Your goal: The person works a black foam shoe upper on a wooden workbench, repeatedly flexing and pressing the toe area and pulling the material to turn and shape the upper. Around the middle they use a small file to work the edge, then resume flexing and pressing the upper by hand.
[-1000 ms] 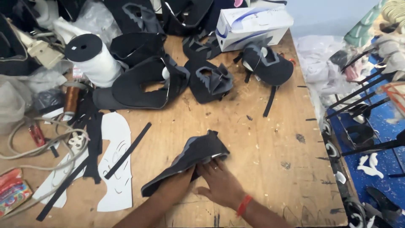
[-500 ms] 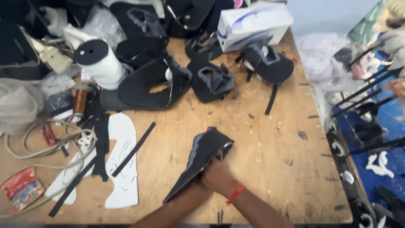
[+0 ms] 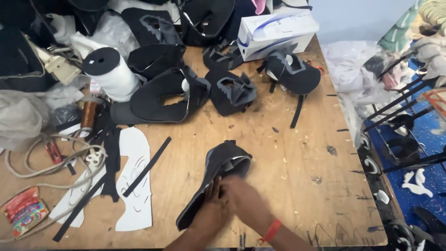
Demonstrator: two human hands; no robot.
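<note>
— What lies on the wooden table [image 3: 288, 153]?

— Near its front edge, a black shoe upper [image 3: 218, 174], curled open at the far end. Both hands press on its near part.

— How are the hands set?

— The right hand [image 3: 244, 200] lies flat, fingers together, blurred. The left hand [image 3: 211, 209] grips the upper's edge beside it.

— And around them?

— Further black uppers [image 3: 162, 95] heaped behind, a white box [image 3: 274, 35], a white tape roll [image 3: 109, 74], a white paper pattern [image 3: 134, 179] on the left, a black strip [image 3: 146, 166].
</note>
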